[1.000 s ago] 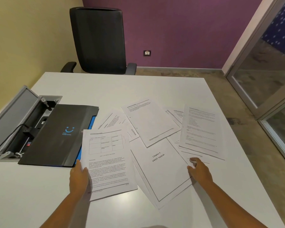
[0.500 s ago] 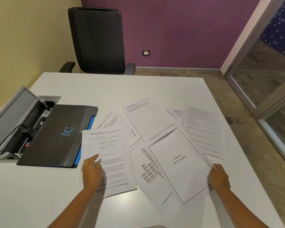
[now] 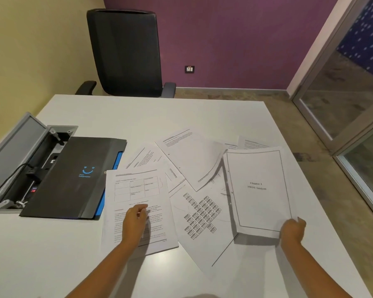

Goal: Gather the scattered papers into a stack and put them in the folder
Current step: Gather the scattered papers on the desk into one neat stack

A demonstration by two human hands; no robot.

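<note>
While my right hand pinches the near right corner of the bordered title sheet, lifting that thin white page off the desk, my left hand rests on the sheet with the table, its fingers bent down onto the print. The scattered papers are flat white rectangles, overlapping at loose angles across the middle and right of the desk; 1 near the centre curls up at its edge, and another shows rows of small dark boxes. I count at least 7 sheets. The 1 folder, matte black with a blue smile mark and a blue inner edge, lies shut to the left, just beside the papers. The desk is smooth and white. Behind it stand 1 black mesh chair, a purple wall and a yellow wall.
</note>
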